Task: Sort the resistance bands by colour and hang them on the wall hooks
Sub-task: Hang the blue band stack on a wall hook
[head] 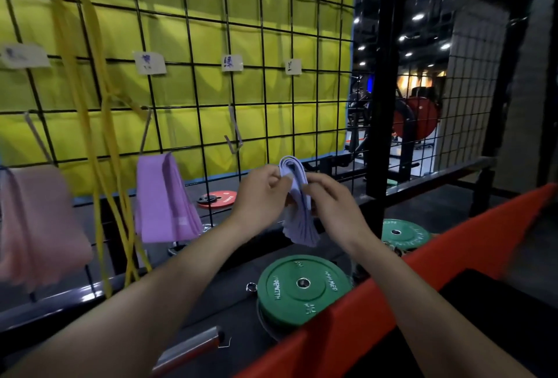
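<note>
A bundle of pale lilac resistance bands [297, 214] hangs between my hands in front of the black wire grid [265, 81]. My left hand [259, 193] pinches its upper left side and my right hand [329, 199] grips its right edge. Purple bands [163, 199] hang from a metal hook [145, 130] left of centre. Pink bands [39, 223] hang at the far left. Long yellow bands [99, 136] drape down the grid between them. An empty hook [235, 136] sticks out just above and left of my hands, under a paper label [232, 62].
Paper labels [150, 62] are clipped along the grid in front of yellow padding. Green weight plates [297, 290] lie on the black floor below, a second green plate [403, 234] to the right, a red plate [216, 199] behind. An orange frame [377, 302] crosses the lower right.
</note>
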